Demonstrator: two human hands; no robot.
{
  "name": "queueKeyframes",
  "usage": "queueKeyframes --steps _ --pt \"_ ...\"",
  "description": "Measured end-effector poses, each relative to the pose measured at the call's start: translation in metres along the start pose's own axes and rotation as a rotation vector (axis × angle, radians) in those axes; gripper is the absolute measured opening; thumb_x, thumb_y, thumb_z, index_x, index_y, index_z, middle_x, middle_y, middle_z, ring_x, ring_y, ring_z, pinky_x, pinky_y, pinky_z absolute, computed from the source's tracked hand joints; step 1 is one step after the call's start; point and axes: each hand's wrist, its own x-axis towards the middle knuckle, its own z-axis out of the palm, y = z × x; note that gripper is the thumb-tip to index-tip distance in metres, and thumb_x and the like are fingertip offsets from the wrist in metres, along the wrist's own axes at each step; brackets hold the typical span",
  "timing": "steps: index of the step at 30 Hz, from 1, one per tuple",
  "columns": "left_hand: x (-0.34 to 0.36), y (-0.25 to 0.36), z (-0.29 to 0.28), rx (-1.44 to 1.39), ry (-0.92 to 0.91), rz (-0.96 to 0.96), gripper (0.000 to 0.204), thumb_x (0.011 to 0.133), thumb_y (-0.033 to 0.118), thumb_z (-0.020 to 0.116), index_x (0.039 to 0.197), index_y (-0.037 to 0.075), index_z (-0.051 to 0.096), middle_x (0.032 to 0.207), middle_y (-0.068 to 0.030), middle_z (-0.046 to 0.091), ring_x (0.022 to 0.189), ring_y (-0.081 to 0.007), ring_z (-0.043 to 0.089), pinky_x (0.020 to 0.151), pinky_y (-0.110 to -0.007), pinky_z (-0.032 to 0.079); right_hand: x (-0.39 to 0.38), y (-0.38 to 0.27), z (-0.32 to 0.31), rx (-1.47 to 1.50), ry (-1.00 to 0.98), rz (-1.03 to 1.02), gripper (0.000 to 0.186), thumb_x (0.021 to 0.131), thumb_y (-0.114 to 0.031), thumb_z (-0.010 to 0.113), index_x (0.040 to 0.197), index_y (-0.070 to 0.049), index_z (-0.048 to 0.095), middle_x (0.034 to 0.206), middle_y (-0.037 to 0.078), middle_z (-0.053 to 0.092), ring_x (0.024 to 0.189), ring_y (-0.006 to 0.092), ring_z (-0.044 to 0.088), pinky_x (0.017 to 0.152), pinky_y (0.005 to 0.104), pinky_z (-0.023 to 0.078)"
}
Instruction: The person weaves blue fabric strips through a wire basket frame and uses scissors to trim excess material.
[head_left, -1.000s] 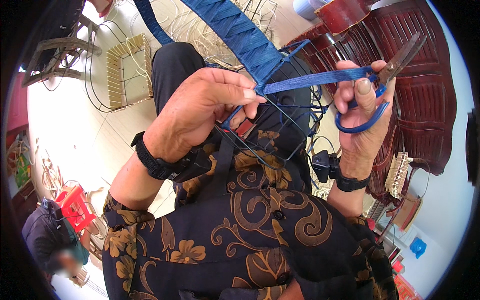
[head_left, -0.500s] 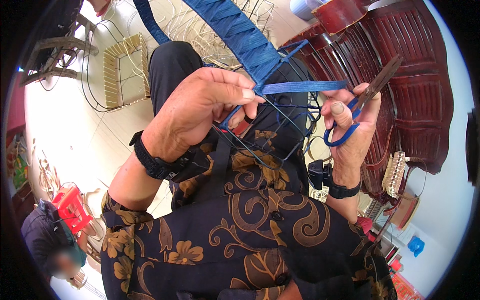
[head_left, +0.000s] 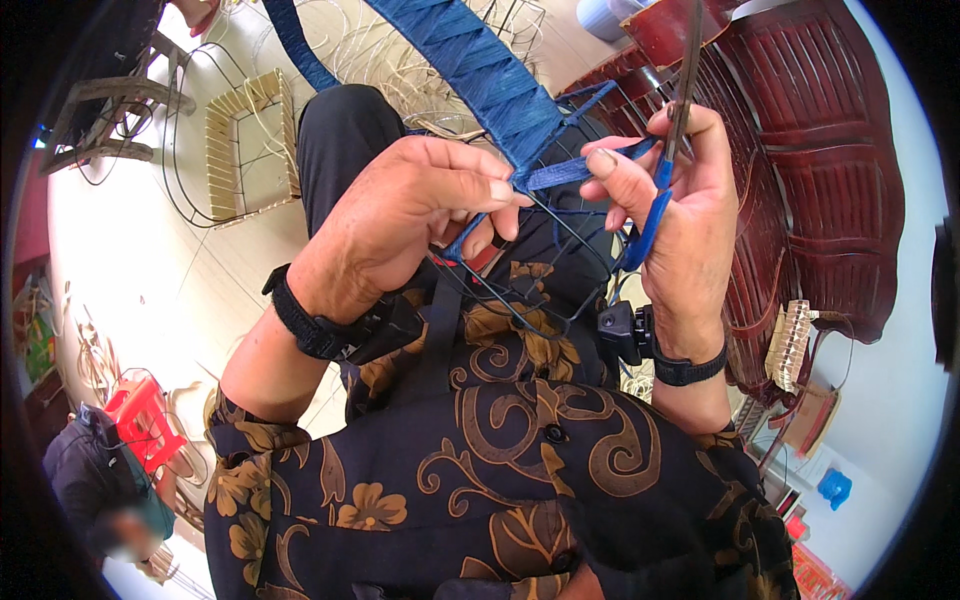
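Note:
My left hand [head_left: 410, 210] pinches the corner where a wide blue wrapped band [head_left: 470, 70] meets a thin dark wire frame [head_left: 563, 240], partly wound in blue and lying over my lap. A flat blue strip [head_left: 552, 172] runs right from that corner to my right hand [head_left: 690, 230], whose thumb and fingers are curled at its free part. The same hand holds scissors [head_left: 680, 100] with blue handles and dark blades pointing up. Whether the right fingers grip the strip is hard to tell.
Pale loose strands [head_left: 470, 30] lie on the floor ahead. A cream-wrapped wire basket [head_left: 250, 150] sits left, a red wooden bench [head_left: 830, 160] right. At lower left a person [head_left: 90, 480] in dark clothing is beside a red plastic stool [head_left: 145, 420].
My right hand first dropped back from the strip's end, then rose leftward closer to my left hand. The scissors turned from slanting right to upright. My left hand stayed at the corner.

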Motion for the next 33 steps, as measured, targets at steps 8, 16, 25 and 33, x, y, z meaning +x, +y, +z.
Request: queueKeyframes --steps 8,16,25,33 --pt "0.002 -0.005 -0.006 0.01 -0.1 0.053 0.024 0.095 0.013 0.056 0.104 -0.006 0.066 0.087 -0.0182 0.07 0.062 -0.0166 0.061 0.057 -0.025 0.046 0.005 -0.004 0.005 0.024 0.021 -0.008 0.039 0.083 0.001 0.072 0.112 -0.006 0.046 0.084 0.007 0.066 0.068 0.0127 0.067 0.054 0.0211 0.047" --pt "0.002 -0.008 -0.009 0.24 -0.105 0.165 0.025 0.099 0.018 0.056 0.108 -0.002 0.067 0.084 -0.0096 0.069 0.065 -0.0126 0.06 0.06 -0.024 0.045 0.003 -0.017 0.013 -0.061 0.107 0.009 0.043 0.08 -0.007 0.078 0.114 -0.006 0.051 0.081 0.005 0.065 0.062 0.0089 0.061 0.055 0.0198 0.046" --pt "0.01 0.004 -0.001 0.899 0.061 0.426 0.009 0.089 0.005 0.069 0.09 -0.003 0.066 0.073 -0.006 0.061 0.063 -0.0126 0.059 0.057 -0.028 0.045 0.02 0.002 0.001 -0.072 0.102 0.034 0.038 0.082 -0.011 0.075 0.114 -0.007 0.054 0.076 0.002 0.064 0.059 0.0081 0.059 0.053 0.0208 0.045" --pt "0.016 0.008 -0.004 1.21 0.046 0.732 0.006 0.085 -0.001 0.065 0.09 -0.004 0.064 0.073 -0.01 0.058 0.061 -0.0214 0.058 0.057 -0.03 0.043 0.024 -0.004 -0.002 0.067 0.015 0.035 0.036 0.085 -0.019 0.071 0.116 -0.01 0.056 0.08 0.004 0.067 0.06 0.0134 0.06 0.056 0.0282 0.048"
